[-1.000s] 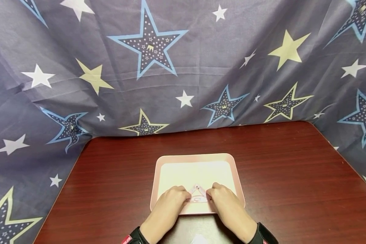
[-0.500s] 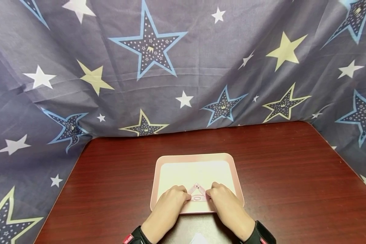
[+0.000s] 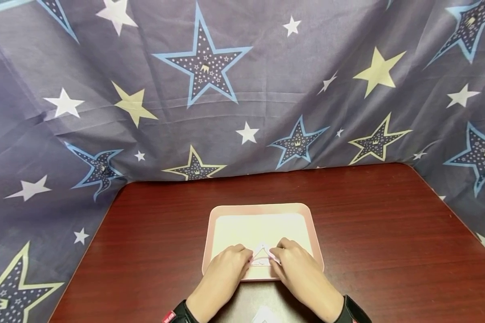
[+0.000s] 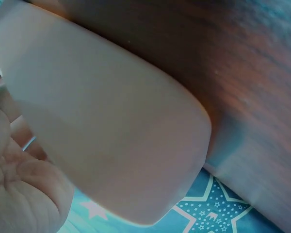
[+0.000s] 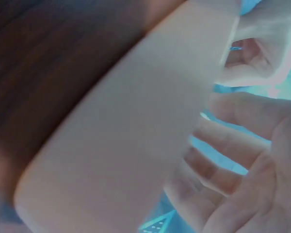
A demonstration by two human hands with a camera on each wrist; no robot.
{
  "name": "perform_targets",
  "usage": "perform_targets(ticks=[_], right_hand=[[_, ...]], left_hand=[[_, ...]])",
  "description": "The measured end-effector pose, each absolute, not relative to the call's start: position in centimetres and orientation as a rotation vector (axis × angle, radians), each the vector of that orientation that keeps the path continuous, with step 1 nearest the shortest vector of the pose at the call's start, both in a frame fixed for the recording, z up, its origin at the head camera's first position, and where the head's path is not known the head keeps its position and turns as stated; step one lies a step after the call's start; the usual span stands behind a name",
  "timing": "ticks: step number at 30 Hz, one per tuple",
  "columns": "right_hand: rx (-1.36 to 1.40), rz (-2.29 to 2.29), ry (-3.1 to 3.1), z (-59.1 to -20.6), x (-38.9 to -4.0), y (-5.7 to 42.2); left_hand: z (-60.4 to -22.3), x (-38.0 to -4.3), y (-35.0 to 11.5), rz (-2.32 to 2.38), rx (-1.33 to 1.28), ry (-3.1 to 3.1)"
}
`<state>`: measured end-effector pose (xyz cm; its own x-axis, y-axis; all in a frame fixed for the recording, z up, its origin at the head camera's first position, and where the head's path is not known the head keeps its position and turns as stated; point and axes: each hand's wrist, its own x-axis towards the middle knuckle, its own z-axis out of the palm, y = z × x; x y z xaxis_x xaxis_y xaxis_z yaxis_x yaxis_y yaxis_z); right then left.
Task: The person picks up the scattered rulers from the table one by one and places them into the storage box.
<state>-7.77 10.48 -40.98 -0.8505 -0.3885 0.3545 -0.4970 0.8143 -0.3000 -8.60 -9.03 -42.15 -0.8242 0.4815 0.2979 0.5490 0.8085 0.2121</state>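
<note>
A clear, pink-tinted triangular set square (image 3: pixel 261 260) with a curved inner cutout shows over the near half of a shallow pink tray (image 3: pixel 262 209), its apex pointing away from me. My left hand (image 3: pixel 226 264) pinches its left corner. My right hand (image 3: pixel 301 269) is at the right corner, thumb and index finger either side of its edge. Both corners are covered by the fingers. In the left wrist view the tray's outer wall (image 4: pixel 111 107) hides the left fingertips. The right wrist view shows the right hand's fingers (image 5: pixel 228 141) bent loosely behind the tray wall.
The tray stands on a dark red wooden table (image 3: pixel 368 215), close to its near side. A grey star-patterned cloth (image 3: pixel 258 107) hangs behind the table and along both sides. A pale patch (image 3: pixel 264 315) shows at the bottom edge, below the tray.
My right hand's index finger and thumb have shifted apart at the right corner, and that hand has moved slightly up and left. The left hand keeps its pinch. The view has shifted slightly.
</note>
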Motion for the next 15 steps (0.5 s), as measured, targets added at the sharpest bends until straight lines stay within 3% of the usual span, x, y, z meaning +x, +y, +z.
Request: perform_targets(ticks=[15], right_hand=[[0.716,0.519,-2.62,-38.7,-5.2,10.7]], left_hand=[[-40.1,-6.8,-9.9,-0.464,-0.733,-2.66]])
